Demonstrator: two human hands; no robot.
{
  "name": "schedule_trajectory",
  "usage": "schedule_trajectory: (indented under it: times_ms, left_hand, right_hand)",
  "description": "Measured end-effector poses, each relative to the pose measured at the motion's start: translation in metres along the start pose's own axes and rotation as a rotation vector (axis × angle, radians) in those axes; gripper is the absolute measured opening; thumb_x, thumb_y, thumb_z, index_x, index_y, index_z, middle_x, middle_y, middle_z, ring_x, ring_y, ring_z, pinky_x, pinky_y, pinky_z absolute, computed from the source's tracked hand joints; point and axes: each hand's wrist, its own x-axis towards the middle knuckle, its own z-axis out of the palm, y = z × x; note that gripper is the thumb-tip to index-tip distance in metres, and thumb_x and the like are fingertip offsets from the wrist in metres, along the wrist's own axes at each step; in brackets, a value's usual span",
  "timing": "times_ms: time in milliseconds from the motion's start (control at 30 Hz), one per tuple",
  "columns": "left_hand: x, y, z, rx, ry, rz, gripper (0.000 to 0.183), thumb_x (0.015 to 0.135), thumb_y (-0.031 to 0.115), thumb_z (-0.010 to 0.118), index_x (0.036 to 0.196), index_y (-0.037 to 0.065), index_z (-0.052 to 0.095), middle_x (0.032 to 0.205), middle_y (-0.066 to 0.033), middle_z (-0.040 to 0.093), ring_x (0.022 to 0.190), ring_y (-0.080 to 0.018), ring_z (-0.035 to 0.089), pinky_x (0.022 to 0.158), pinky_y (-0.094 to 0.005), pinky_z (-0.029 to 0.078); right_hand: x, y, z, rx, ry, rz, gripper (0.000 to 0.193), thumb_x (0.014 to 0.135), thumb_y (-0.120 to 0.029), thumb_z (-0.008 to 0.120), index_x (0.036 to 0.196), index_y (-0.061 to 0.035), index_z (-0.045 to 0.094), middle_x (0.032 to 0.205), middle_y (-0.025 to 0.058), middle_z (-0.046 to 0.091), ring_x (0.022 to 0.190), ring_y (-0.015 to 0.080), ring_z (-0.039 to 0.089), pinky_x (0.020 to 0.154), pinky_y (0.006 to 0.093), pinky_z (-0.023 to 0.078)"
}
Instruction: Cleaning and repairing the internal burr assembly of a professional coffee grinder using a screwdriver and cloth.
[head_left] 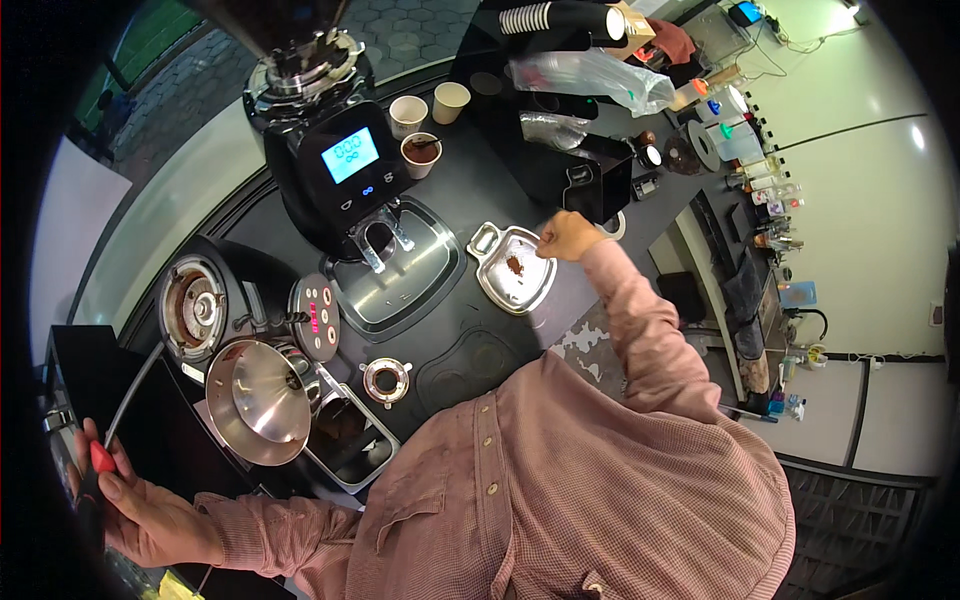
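Note:
My left hand (pixel 150 520), at the lower left, is closed around a screwdriver with a red and black handle (pixel 102 457). Its long metal shaft reaches up toward a black grinder (pixel 255 290) whose top is off, baring the metal burr chamber (pixel 194 306). Whether the tip touches the grinder is unclear. Over the right edge of a small metal tray (pixel 490 285), my right hand (pixel 570 237) is closed with fingers pinched; anything in them is hidden. A little brown coffee powder (pixel 515 265) lies on that tray.
A metal funnel-shaped bowl (pixel 230 405) and a ring-shaped part (pixel 386 383) sit near the grinder, beside a rectangular metal container (pixel 378 468). Behind stands a taller grinder with a lit screen (pixel 348 155). Paper cups (pixel 451 102), one with ground coffee (pixel 421 155), are to its right.

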Motion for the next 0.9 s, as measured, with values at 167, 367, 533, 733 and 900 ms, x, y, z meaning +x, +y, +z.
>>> schedule_trajectory:
  times_ms: [167,367,533,733,900]
  left_hand:
    - [-0.006,0.002,0.0,-0.036,-0.048,-0.035,0.034,0.109,0.002,0.044,0.139,-0.012,0.048,0.137,-0.0299,0.059,0.127,-0.038,0.062,0.106,-0.0407,0.056]
    - [-0.004,0.012,0.009,-0.011,-0.067,-0.025,0.034,0.108,0.002,0.045,0.14,-0.012,0.047,0.136,-0.0308,0.059,0.126,-0.0395,0.062,0.106,-0.0417,0.056]
    - [-0.002,0.005,0.001,0.009,-0.055,-0.02,0.036,0.108,0.003,0.047,0.141,-0.012,0.045,0.137,-0.0307,0.058,0.126,-0.0392,0.062,0.104,-0.0394,0.057]
    - [-0.014,0.013,0.039,-0.096,0.13,-0.192,0.043,0.091,-0.008,0.063,0.133,-0.01,0.055,0.112,-0.0272,0.072,0.107,-0.0307,0.07,0.095,-0.0373,0.057]
    - [-0.003,0.013,0.039,-0.244,-0.132,-0.157,0.045,0.091,-0.013,0.066,0.135,-0.008,0.056,0.114,-0.0201,0.073,0.107,-0.0234,0.07,0.094,-0.0347,0.056]
  right_hand:
    - [0.034,0.037,0.055,0.062,0.135,0.129,0.026,0.073,-0.028,0.079,0.087,-0.0063,0.08,0.083,0.0167,0.076,0.082,0.0305,0.075,0.081,0.0376,0.059]
    - [0.04,0.059,0.048,0.108,0.301,0.159,0.021,0.081,-0.024,0.073,0.094,-0.0094,0.08,0.09,0.0173,0.076,0.09,0.0334,0.075,0.086,0.0394,0.058]
    - [-0.004,0.005,-0.002,0.355,0.273,0.006,0.033,0.09,-0.036,0.075,0.094,-0.0036,0.078,0.084,0.0158,0.076,0.081,0.0285,0.075,0.079,0.0378,0.057]
    - [-0.036,-0.081,-0.067,0.365,0.342,-0.283,0.024,0.106,-0.025,0.058,0.106,-0.0047,0.07,0.08,0.0048,0.065,0.073,0.0093,0.057,0.065,0.0288,0.048]
    - [-0.075,-0.22,-0.11,0.812,0.122,-0.704,0.019,0.105,-0.013,0.057,0.121,-0.0044,0.064,0.096,-0.0019,0.062,0.078,0.0021,0.054,0.066,0.0189,0.044]
